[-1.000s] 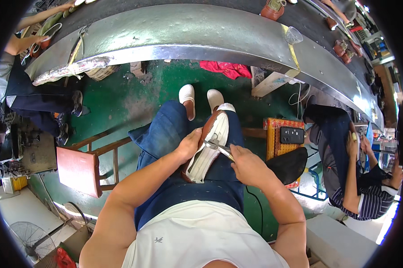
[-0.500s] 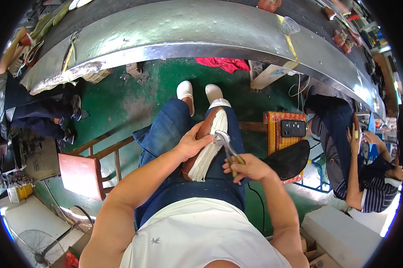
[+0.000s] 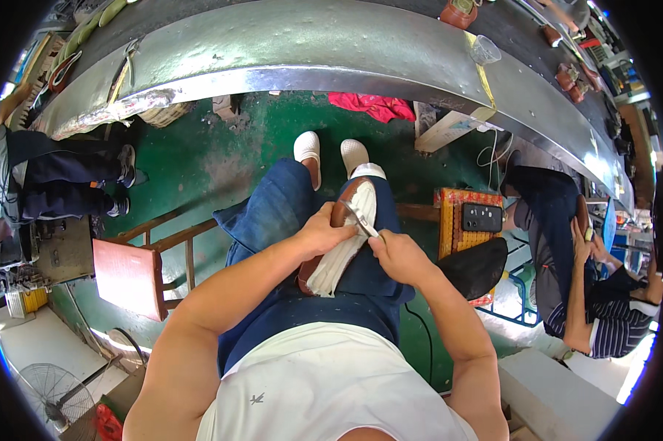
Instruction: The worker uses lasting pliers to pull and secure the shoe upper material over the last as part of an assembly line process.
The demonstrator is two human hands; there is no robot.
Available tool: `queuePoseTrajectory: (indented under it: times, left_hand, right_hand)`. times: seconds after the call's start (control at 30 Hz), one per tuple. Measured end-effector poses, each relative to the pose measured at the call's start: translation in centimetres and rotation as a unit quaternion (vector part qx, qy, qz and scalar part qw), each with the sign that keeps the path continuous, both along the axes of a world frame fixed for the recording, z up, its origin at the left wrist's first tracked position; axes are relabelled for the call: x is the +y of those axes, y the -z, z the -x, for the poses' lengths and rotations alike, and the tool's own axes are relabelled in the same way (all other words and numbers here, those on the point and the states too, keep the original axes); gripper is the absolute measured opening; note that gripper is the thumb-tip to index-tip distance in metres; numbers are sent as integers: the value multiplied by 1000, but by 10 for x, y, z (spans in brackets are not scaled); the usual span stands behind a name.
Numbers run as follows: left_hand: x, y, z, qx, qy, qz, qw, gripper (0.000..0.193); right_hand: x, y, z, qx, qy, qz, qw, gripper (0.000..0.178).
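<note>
A brown shoe [image 3: 308, 273] lies bottom up across my thighs, its toe pointing away from me. Whitish, ridged material [image 3: 337, 260] covers the underside. My left hand [image 3: 324, 231] is wrapped round the shoe's left side, thumb lying on the bottom near the middle. In my right hand [image 3: 399, 256] are metal pincers [image 3: 363, 222], gripped by the handles. Their head rests against the underside close to my left thumb; whether the jaws are closed on the edge is too small to tell.
A metal-covered bench [image 3: 294, 44] runs across the far side, with a clear plastic cup [image 3: 485, 49] on it. A wooden stool [image 3: 129, 279] stands at left. To the right, a black phone [image 3: 483, 217] lies on a beaded seat [image 3: 452, 235]. A co-worker [image 3: 603, 301] sits beyond, handling another shoe.
My right hand has moved up and inward, closing more firmly round the pincers. The tool has turned, its head now farther left against the shoe. My left hand still holds the shoe.
</note>
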State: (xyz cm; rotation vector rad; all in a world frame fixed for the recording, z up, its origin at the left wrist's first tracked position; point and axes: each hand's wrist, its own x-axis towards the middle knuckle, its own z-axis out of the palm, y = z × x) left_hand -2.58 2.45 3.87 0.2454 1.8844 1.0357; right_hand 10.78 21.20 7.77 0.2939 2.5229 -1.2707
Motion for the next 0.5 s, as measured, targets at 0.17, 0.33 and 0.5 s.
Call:
queuePoseTrajectory:
  times: [0.17, 0.33, 0.5]
  left_hand:
    - [-3, 12, 15, -127, -22, -50, 990, 74]
    - [0, 18, 19, -224, -42, -84, 970, 76]
    - [-8, 20, 14, -183, -27, -93, 978, 78]
  right_hand:
    - [9, -30, -19, -154, 3, 40, 987, 33]
    - [-13, -41, -39, -100, -132, -12, 986, 31]
    - [-34, -47, -37, -74, -171, -132, 974, 34]
